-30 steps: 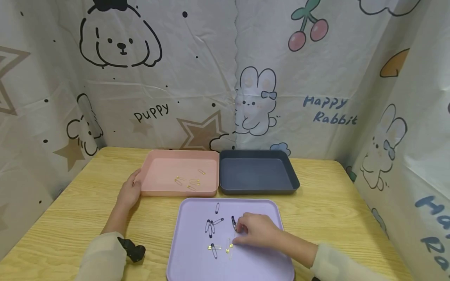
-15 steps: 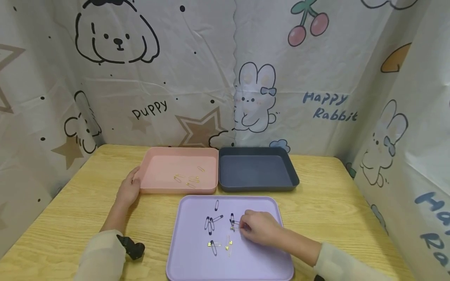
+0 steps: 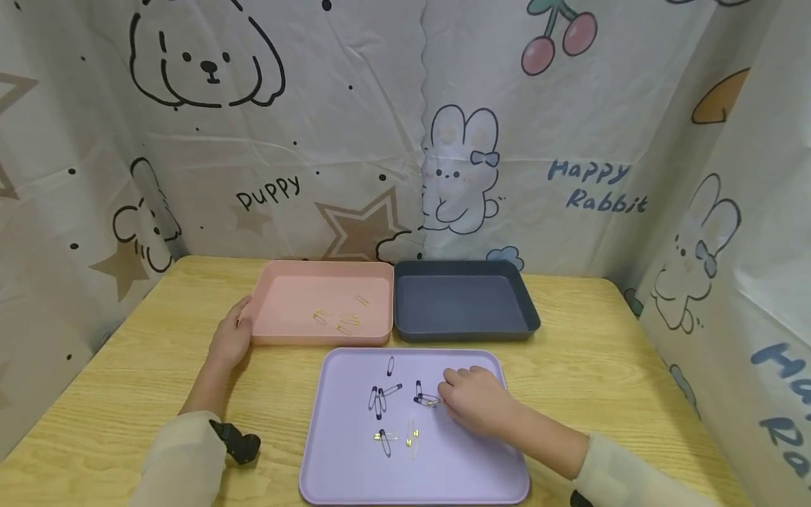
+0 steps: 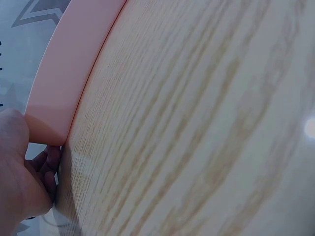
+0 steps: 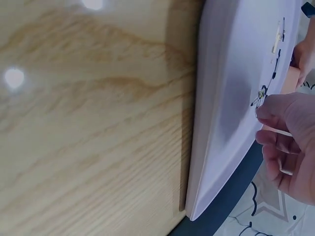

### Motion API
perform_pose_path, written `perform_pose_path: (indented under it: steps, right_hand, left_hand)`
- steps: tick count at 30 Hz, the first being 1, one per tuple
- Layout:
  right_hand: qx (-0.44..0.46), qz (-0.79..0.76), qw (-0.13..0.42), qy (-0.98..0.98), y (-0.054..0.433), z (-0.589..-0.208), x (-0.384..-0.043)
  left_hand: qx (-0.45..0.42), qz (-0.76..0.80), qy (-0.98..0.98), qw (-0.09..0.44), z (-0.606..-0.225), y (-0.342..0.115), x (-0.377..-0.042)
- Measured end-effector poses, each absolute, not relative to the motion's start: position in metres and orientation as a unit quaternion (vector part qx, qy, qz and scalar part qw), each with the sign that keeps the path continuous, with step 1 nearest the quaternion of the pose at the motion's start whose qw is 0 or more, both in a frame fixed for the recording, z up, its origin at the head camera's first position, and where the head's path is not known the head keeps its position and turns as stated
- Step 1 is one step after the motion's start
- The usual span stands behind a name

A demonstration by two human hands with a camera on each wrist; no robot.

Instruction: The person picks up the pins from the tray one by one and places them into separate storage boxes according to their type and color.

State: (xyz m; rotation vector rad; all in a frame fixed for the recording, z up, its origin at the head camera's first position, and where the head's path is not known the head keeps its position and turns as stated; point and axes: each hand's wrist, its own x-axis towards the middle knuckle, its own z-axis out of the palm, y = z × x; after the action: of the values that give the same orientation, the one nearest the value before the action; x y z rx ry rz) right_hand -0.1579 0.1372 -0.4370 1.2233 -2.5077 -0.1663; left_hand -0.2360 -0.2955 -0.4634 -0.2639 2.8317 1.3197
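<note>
My right hand (image 3: 475,399) is over the right part of the lilac tray (image 3: 469,472). Its thumb and fingertips pinch the end of a safety pin in a small tangle of black and gold safety pins (image 3: 426,399). The right wrist view has the thumb (image 5: 275,108) right at this tangle (image 5: 259,97), while the other fingers curl behind. More black safety pins (image 3: 379,401) and gold ones (image 3: 412,438) lie on the lilac tray. My left hand (image 3: 229,341) holds the left end of the pink tray (image 3: 285,336), its thumb at the rim and curled fingers low by the table.
Several gold safety pins (image 3: 338,320) lie inside the pink tray. A dark blue tray (image 3: 465,334) stands against its right side, behind the lilac tray. All rest on a wooden table (image 3: 602,394); a printed curtain (image 3: 355,141) hangs around the back and sides.
My right hand has shifted right and slightly away from me, drawing at the tangled pins. The gold pin head there has come rightward. My left hand stays on the pink tray; the view tilts down.
</note>
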Motion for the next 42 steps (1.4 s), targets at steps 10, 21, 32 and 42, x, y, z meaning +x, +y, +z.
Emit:
perform_pose_path:
  steps: [10, 21, 32, 42]
  right_hand:
    - [0.438, -0.117, 0.230, -0.861, 0.140, -0.439, -0.162]
    - [0.320, 0.120, 0.052, -0.939, 0.148, -0.431, -0.174]
    - [0.222, 0.349, -0.111, -0.904, 0.154, -0.433, -0.195]
    - [0.163, 0.396, -0.141, -0.893, 0.141, -0.421, -0.211]
  left_hand:
    - [-0.082, 0.424, 0.902, 0.002, -0.461, -0.295, -0.237]
    - [-0.085, 0.423, 0.902, 0.002, -0.460, -0.296, -0.237]
    - [-0.093, 0.424, 0.901, 0.007, -0.463, -0.297, -0.237]
    - [-0.093, 0.426, 0.900, 0.003, -0.461, -0.295, -0.236]
